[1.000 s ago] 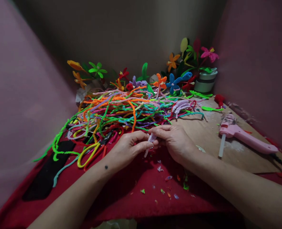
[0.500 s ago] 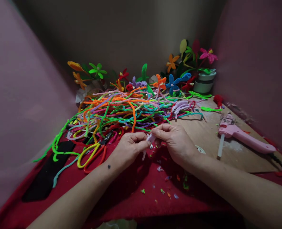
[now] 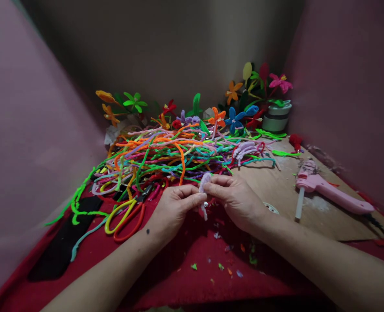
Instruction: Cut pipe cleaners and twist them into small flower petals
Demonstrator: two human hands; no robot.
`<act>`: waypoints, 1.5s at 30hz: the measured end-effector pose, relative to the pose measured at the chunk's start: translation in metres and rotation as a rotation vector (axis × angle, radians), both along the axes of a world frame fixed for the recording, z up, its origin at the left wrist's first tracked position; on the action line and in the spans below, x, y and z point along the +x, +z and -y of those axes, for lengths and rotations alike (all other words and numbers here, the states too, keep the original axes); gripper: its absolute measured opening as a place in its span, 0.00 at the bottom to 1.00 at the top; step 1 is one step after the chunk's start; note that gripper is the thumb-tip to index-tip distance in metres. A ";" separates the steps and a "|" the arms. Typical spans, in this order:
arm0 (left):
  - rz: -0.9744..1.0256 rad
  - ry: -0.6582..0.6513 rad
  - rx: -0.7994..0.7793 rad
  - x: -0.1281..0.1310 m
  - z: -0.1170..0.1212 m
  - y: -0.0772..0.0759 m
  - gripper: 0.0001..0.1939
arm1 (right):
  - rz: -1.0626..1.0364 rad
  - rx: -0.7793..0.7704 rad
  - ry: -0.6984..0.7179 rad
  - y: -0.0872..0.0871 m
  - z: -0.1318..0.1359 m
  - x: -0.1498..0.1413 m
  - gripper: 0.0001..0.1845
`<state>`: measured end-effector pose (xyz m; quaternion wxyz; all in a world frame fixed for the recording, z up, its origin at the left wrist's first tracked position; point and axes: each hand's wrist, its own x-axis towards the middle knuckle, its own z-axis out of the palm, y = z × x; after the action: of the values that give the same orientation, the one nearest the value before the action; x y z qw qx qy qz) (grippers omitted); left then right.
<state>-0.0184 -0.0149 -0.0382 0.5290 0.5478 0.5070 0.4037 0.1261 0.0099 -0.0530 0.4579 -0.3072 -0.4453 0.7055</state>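
Observation:
Between my two hands is a short pale lilac pipe cleaner (image 3: pixel 205 180), bent into a narrow petal-like loop, its thin tail hanging below my fingers. My left hand (image 3: pixel 182 207) pinches its lower part between thumb and fingertips. My right hand (image 3: pixel 235 197) grips the loop's right side with thumb and index finger. Just beyond them spreads a tangled pile of coloured pipe cleaners (image 3: pixel 166 149). Similar lilac loops (image 3: pixel 244 150) lie at the pile's right end. Scissors (image 3: pixel 127 214) with yellow and red handles rest left of my left hand.
A pink glue gun (image 3: pixel 334 190) lies on a wooden board (image 3: pixel 285 195) at right, its cord trailing off. Pipe-cleaner flowers (image 3: pixel 233 119) and a pale pot (image 3: pixel 277 117) stand at the back. A black flat object (image 3: pixel 58 247) lies left. Fuzz scraps dot the red cloth (image 3: pixel 166 277).
The lilac loop now stands up above my fingertips, where before it was mostly covered by them. Both hands have shifted slightly, still pinching it. The view has tilted a little.

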 end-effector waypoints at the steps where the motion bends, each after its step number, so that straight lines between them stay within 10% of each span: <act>1: -0.015 0.010 0.013 0.000 0.000 0.001 0.11 | -0.005 0.009 0.030 0.000 0.000 0.000 0.09; 7: -0.238 0.057 0.015 -0.004 -0.003 0.017 0.08 | 0.106 0.079 -0.002 0.004 0.002 0.003 0.12; 20: 0.098 0.019 0.024 -0.011 -0.003 0.011 0.08 | -0.013 -0.219 0.340 -0.003 0.003 -0.001 0.10; 31: -0.095 0.192 0.179 -0.002 0.001 0.011 0.09 | 0.052 -0.207 0.148 0.003 0.009 -0.006 0.08; 45: -0.078 0.099 0.029 -0.006 -0.004 0.007 0.09 | 0.092 -0.179 0.051 0.006 0.008 -0.006 0.08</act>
<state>-0.0245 -0.0108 -0.0314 0.4801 0.5450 0.5480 0.4150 0.1203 0.0015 -0.0474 0.3893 -0.3676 -0.4088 0.7391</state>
